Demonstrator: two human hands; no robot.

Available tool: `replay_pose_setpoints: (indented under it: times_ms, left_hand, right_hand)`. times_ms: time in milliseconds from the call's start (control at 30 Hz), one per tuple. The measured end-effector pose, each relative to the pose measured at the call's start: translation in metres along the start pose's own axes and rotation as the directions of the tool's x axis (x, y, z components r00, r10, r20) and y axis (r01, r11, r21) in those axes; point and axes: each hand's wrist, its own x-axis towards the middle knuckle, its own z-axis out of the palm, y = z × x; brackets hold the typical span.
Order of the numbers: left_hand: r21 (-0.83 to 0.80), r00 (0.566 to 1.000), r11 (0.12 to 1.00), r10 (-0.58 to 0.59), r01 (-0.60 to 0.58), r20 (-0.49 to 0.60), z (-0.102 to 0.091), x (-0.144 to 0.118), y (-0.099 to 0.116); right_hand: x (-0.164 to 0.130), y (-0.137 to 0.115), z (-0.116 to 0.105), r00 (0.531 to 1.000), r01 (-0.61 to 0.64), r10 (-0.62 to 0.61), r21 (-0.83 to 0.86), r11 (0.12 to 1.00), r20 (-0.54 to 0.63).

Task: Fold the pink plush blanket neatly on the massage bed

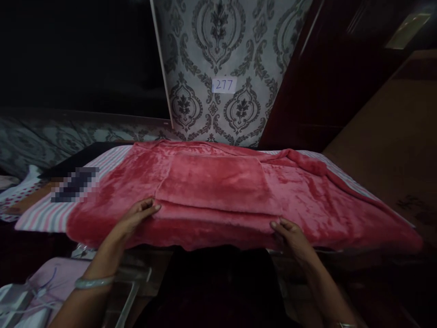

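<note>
Indoors, a striped cloth (44, 217) shows at far left beneath a red plush blanket (102, 196). Your left hand (138, 214), thumb against fingers, pinches the near left corner of a folded red cloth (218, 182) lying mid-blanket. Beyond it, a card (224, 84) reading "277" marks the patterned wall (218, 32). Farther right, your right hand (291, 232) pinches the near right corner.

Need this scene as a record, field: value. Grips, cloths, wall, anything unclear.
left grip: pinching near-left corner of folded red cloth
right grip: pinching its near-right corner
under fold: red blanket, spread out
under blanket: striped cloth, showing at both sides
wall card: reads 277
unclear: dark pixelated item, left
</note>
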Motion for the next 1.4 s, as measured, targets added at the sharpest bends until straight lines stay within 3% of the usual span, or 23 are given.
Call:
replay_pose_setpoints:
  times_ms: [67,133,233,333,467,667,767,933,1033,1233,1333,1400]
  left_hand:
    - [0.119,0.999,0.992,0.029,-0.032,0.026,-0.002,0.003,0.002]
    - [0.245,0.989,0.962,0.141,-0.125,-0.051,-0.003,0.008,0.002]
    - [0.463,0.900,0.823,0.423,-0.329,-0.111,-0.002,0.018,-0.001]
    - [0.634,0.798,0.605,0.602,-0.482,0.032,0.000,0.030,-0.005]
    - [0.728,0.758,0.437,0.628,-0.529,0.174,0.003,0.045,0.000]
    - [0.664,0.674,0.439,0.726,-0.606,0.135,0.003,0.044,0.030]
    - [0.682,0.664,0.435,0.741,-0.588,0.100,-0.005,0.037,0.025]
    - [0.731,0.734,0.369,0.628,-0.573,0.259,-0.012,0.028,-0.013]
    - [0.739,0.743,0.382,0.627,-0.555,0.233,-0.011,0.020,-0.023]
    - [0.716,0.745,0.428,0.638,-0.552,0.192,-0.004,0.014,-0.013]
    - [0.716,0.747,0.445,0.644,-0.538,0.161,-0.003,0.017,-0.012]
    - [0.721,0.723,0.432,0.677,-0.542,0.138,-0.004,0.018,-0.014]
  right_hand:
    - [0.001,-0.004,-0.002,1.000,0.011,-0.011,-0.015,1.000,0.009]
    - [0.004,-0.008,-0.005,0.997,0.056,-0.057,-0.015,0.998,-0.060]
    - [0.014,-0.012,-0.009,0.941,0.225,-0.246,-0.115,0.968,-0.231]
    - [0.025,-0.014,-0.009,0.885,0.335,-0.413,-0.324,0.885,-0.213]
    - [0.039,-0.024,-0.001,0.857,0.420,-0.503,-0.414,0.808,-0.114]
    - [0.036,-0.058,0.001,0.786,0.523,-0.596,-0.341,0.781,-0.162]
    - [0.024,-0.057,-0.004,0.760,0.562,-0.636,-0.355,0.747,-0.136]
    - [0.011,-0.022,-0.012,0.832,0.510,-0.555,-0.390,0.767,-0.003]
    - [0.006,-0.011,-0.016,0.881,0.430,-0.471,-0.348,0.833,-0.038]
    - [-0.004,-0.035,-0.006,0.967,0.233,-0.245,-0.148,0.961,-0.070]
    - [-0.006,-0.048,0.007,0.978,0.192,-0.196,-0.060,0.980,-0.072]
    - [-0.007,-0.052,0.012,0.968,0.219,-0.217,0.004,0.976,-0.126]
